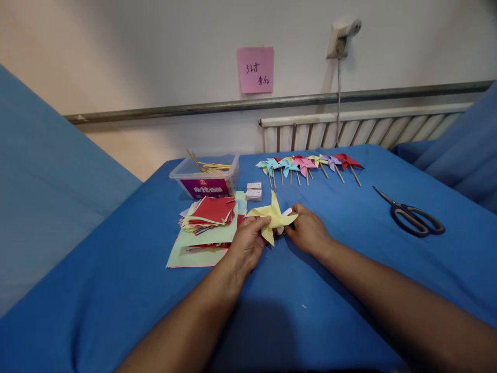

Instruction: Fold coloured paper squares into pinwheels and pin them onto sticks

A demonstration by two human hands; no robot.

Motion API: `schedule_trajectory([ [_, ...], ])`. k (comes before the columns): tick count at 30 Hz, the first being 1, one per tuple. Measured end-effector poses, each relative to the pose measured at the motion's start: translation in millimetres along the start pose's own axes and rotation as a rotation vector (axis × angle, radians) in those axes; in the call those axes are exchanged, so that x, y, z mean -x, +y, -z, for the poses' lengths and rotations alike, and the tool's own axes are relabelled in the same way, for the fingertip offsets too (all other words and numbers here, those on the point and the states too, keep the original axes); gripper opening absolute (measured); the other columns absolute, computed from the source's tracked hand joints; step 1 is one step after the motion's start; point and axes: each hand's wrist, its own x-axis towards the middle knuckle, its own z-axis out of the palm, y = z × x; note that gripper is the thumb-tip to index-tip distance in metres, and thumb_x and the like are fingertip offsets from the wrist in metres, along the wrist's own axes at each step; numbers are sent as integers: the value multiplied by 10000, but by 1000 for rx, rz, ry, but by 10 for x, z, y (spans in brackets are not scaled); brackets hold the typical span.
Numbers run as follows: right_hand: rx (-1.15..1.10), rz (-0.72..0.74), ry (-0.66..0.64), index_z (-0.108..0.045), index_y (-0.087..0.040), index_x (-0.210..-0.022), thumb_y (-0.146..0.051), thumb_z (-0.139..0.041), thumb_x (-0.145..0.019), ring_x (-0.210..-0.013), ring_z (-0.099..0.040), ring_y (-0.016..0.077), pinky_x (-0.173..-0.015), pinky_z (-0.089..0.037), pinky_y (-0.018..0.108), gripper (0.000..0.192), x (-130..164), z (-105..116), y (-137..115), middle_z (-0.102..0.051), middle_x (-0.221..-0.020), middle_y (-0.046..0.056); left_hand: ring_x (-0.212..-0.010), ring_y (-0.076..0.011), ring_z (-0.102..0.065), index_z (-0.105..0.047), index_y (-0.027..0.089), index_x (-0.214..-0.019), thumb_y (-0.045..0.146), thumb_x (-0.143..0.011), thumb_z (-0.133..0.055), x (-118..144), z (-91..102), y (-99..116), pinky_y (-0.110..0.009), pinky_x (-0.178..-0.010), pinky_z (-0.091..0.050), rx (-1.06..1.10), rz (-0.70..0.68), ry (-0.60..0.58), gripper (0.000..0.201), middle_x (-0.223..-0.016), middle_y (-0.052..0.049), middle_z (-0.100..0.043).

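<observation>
A pale yellow folded-paper pinwheel [273, 217] is showing bright against the plain blue cloth table cover [349, 259]. To its left, a loose stack of square paper sheets [209, 213] is showing mostly red on top, with pale green and a pink edge underneath. Farther off, a clear plastic box [205, 181] is carrying a magenta label and tan wooden sticks. At the far side, a row of finished paper pinwheels [308, 165] is running cyan, pink, yellow, lilac and red (left to right). Black-handled scissors [411, 215] are lying to the right. A pink sticky note [255, 69] is hanging on the cream wall.
</observation>
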Motion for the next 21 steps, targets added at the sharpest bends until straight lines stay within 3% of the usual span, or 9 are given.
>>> schedule_trajectory([
  [4, 28, -7, 7, -673, -191, -911, -285, -576, -851, -832, -581, 192, -713, -412, 292, 148, -10, -23, 11, -614, -968, 76, -613, -143, -619, -683, 103, -730, 127, -641, -739, -12, 22, 0, -259, -633, -498, -2, -5, 35, 109, -683, -50, -692],
  [9, 7, 18, 24, -671, -207, -890, -215, -556, -843, -894, -574, 191, -753, -414, 282, 125, -31, -46, 11, -611, -982, 68, -643, -151, -634, -701, 98, -780, 147, -659, -733, -7, 30, 18, -262, -657, -507, -11, 2, -13, 135, -719, -56, -707],
  [13, -4, 12, 26, -650, -190, -834, -158, -535, -833, -892, -569, 193, -762, -415, 284, 120, -48, -26, -8, -607, -946, 73, -652, -142, -636, -697, 104, -746, 141, -637, -756, 15, 16, 40, -250, -671, -504, -3, 3, 21, 130, -729, -48, -713],
  [21, -336, 30, 208, -621, -198, -801, -155, -547, -823, -951, -581, 167, -868, -425, 303, 88, -128, -188, 114, -620, -1020, 49, -639, -165, -633, -668, 96, -715, 147, -626, -771, 17, 28, 81, -279, -665, -506, -11, -1, 26, 146, -689, -56, -690],
])
